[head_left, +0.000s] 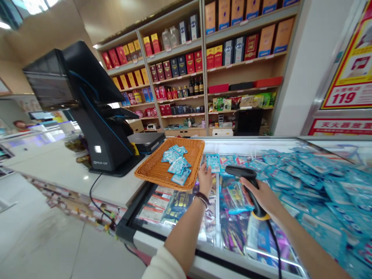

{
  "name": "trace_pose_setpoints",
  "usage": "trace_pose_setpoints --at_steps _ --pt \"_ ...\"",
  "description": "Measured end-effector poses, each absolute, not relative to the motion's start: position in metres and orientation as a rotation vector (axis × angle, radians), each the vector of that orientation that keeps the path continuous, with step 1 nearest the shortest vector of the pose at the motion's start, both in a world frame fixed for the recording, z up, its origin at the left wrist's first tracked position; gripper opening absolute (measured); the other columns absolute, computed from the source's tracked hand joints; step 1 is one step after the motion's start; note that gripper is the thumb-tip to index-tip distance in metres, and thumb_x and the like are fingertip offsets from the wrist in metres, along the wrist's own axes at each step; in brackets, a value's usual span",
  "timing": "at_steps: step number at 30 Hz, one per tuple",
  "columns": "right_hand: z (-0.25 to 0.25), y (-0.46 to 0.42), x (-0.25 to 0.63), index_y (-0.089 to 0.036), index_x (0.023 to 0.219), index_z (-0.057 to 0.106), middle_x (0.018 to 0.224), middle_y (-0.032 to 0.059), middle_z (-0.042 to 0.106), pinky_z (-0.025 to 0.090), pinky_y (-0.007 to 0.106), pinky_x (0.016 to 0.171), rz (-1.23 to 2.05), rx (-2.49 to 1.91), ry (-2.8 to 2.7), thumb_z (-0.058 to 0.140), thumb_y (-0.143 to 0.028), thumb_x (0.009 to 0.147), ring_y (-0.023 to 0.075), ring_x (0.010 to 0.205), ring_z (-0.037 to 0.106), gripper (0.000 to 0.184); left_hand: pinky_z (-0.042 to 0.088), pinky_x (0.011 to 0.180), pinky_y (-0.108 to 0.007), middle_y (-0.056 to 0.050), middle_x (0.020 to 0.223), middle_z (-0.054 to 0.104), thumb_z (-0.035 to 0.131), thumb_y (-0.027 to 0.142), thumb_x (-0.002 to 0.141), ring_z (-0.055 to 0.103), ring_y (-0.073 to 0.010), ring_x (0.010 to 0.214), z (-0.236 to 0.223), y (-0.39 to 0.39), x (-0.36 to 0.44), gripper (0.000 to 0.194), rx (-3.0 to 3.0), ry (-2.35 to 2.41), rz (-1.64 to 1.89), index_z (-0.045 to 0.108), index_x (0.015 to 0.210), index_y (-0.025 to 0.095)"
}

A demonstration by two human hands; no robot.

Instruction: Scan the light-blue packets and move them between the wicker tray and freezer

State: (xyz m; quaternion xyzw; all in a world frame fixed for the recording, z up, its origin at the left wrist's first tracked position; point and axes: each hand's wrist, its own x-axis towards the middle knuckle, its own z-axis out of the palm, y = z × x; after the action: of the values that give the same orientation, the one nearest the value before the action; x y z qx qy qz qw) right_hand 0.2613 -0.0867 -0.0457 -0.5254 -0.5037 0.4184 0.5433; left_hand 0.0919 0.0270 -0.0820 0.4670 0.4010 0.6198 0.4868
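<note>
My right hand [263,195] is wrapped round the grip of a black barcode scanner [242,171], its head pointing left and its cable running down. Facing it, my left hand [205,179] pinches a small blue packet [213,162] by its left edge, just right of a brown wicker basket [148,164]. Several similar blue packets [176,159] lie in the basket. To the right of my right hand, a large heap of blue packets [314,182] is spread over the glass top of a freezer. Dark beads circle my left wrist.
The chest freezer [162,242] holds colourful packages under its glass. A black point-of-sale terminal [100,131] stands on the white counter [113,190] at the left, with its cable hanging over the edge. Shelves of boxes [186,64] line the back wall. Far left, another person [21,124] is partly visible.
</note>
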Motion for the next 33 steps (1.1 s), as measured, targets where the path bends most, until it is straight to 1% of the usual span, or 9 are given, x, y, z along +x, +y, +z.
trace_pose_setpoints --at_steps 6,10,13,17,20,23,26,29,33 --pt "-0.039 -0.092 0.26 -0.023 0.056 0.055 0.037 -0.0018 0.053 0.036 0.026 0.038 0.947 -1.278 -1.273 0.072 -0.062 0.078 0.012 0.03 0.045 0.048 0.062 0.078 -0.027 -0.01 0.107 0.074 0.062 0.031 0.094 0.072 -0.0175 0.093 -0.08 0.025 0.09 0.021 1.139 0.983 1.518 0.067 0.108 0.016" --pt "-0.039 -0.093 0.26 -0.022 0.056 0.056 0.039 -0.0028 0.052 0.037 0.025 0.038 0.919 -1.297 -1.281 0.072 -0.063 0.078 0.0116 0.03 0.046 0.049 0.063 0.081 -0.031 -0.011 0.108 0.074 0.064 0.033 0.093 0.072 -0.0195 0.096 -0.08 0.025 0.09 0.024 1.127 0.975 1.519 0.068 0.108 0.016" --pt "-0.041 -0.092 0.26 -0.022 0.058 0.056 0.044 -0.0032 0.054 0.038 0.025 0.037 0.92 -1.277 -1.26 0.074 -0.063 0.077 0.011 0.03 0.047 0.049 0.063 0.084 -0.034 -0.011 0.108 0.074 0.064 0.033 0.092 0.073 -0.0205 0.097 -0.08 0.024 0.09 0.025 1.11 0.961 1.528 0.068 0.11 0.015" --pt "-0.043 -0.087 0.264 -0.021 0.058 0.056 0.044 -0.0036 0.054 0.038 0.025 0.036 0.954 -1.252 -1.24 0.074 -0.063 0.076 0.0115 0.031 0.049 0.049 0.063 0.085 -0.033 -0.011 0.108 0.074 0.066 0.037 0.092 0.073 -0.0199 0.096 -0.081 0.024 0.09 0.027 1.141 0.941 1.532 0.069 0.109 0.016" --pt "-0.042 -0.083 0.275 -0.022 0.059 0.056 0.044 -0.0027 0.054 0.038 0.025 0.035 0.962 -1.264 -1.204 0.073 -0.067 0.073 0.012 0.031 0.049 0.051 0.063 0.086 -0.035 -0.011 0.109 0.074 0.072 0.041 0.087 0.073 -0.0205 0.096 -0.084 0.023 0.093 0.034 1.136 0.884 1.496 0.07 0.111 0.017" --pt "-0.039 -0.085 0.297 -0.022 0.058 0.055 0.042 -0.0029 0.053 0.037 0.025 0.034 0.938 -1.275 -1.135 0.071 -0.069 0.073 0.0117 0.031 0.048 0.052 0.063 0.086 -0.04 -0.012 0.107 0.076 0.08 0.046 0.077 0.074 -0.0236 0.094 -0.088 0.021 0.105 0.047 1.149 0.8 1.399 0.071 0.113 0.016" --pt "-0.037 -0.094 0.33 -0.022 0.064 0.058 0.049 -0.0024 0.058 0.036 0.025 0.032 0.838 -1.296 -1.036 0.071 -0.068 0.071 0.0108 0.03 0.048 0.049 0.061 0.088 -0.045 -0.012 0.102 0.077 0.085 0.047 0.071 0.075 -0.0252 0.09 -0.089 0.016 0.128 0.054 1.167 0.73 1.275 0.073 0.114 0.017" --pt "-0.034 -0.11 0.37 -0.021 0.069 0.06 0.053 -0.0022 0.061 0.036 0.025 0.032 0.729 -1.356 -0.922 0.072 -0.066 0.071 0.0109 0.03 0.048 0.047 0.06 0.092 -0.047 -0.011 0.103 0.077 0.087 0.045 0.069 0.075 -0.0259 0.09 -0.084 0.01 0.16 0.053 1.176 0.648 1.174 0.074 0.112 0.017" --pt "-0.028 -0.138 0.422 -0.023 0.067 0.059 0.05 -0.0015 0.059 0.04 0.027 0.035 0.626 -1.453 -0.819 0.072 -0.065 0.073 0.0133 0.033 0.05 0.045 0.061 0.089 -0.046 -0.009 0.097 0.077 0.086 0.042 0.068 0.074 -0.0252 0.087 -0.07 0.004 0.213 0.045 1.201 0.567 1.086 0.075 0.104 0.018"
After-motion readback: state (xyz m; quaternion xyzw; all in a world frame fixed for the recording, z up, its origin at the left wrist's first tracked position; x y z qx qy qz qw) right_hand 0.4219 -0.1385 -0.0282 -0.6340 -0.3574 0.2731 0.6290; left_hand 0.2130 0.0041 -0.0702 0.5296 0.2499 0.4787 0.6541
